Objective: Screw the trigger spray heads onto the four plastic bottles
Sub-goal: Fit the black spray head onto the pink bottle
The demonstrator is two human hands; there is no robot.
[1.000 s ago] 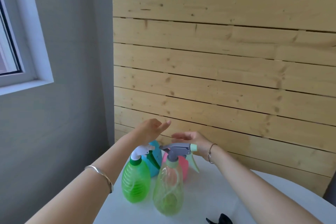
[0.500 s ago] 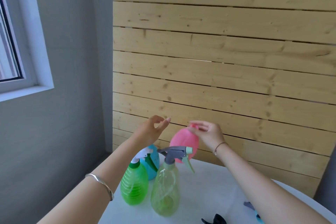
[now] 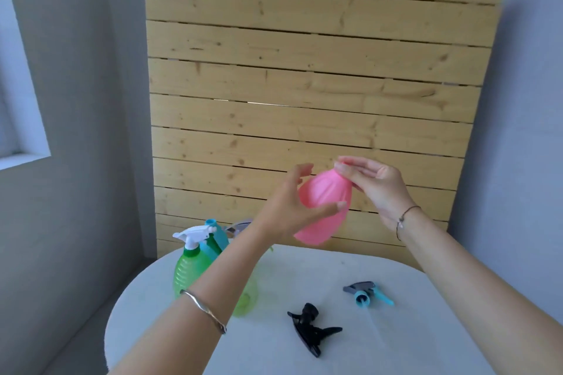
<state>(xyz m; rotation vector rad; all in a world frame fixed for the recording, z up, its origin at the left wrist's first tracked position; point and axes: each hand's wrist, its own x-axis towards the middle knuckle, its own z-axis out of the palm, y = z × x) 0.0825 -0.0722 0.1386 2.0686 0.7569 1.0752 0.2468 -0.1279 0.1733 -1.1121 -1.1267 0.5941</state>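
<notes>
Fingers (image 3: 353, 168) of the right hand (image 3: 380, 189) are pinching the neck of the pink bottle (image 3: 323, 195), raised above the desk (image 3: 274, 350). Left hand (image 3: 283, 210) is curling around its body, apparently gripping it, though blurred. Black spray head (image 3: 310, 326) and blue spray head (image 3: 365, 294) are lying loose on the desk.

On the left side of the table (image 3: 274, 353) a capped bottle (image 3: 190, 271) is set before an uncapped bottle (image 3: 217, 237), with a third bottle (image 3: 247, 298) at their right. Toward the table's middle a nearer spray head (image 3: 313, 326) is laid, with a farther spray head (image 3: 367, 294) to its right. Above the table's far edge a held bottle (image 3: 323, 207) is gripped between the left hand (image 3: 289, 207) and right hand (image 3: 377, 189).
</notes>
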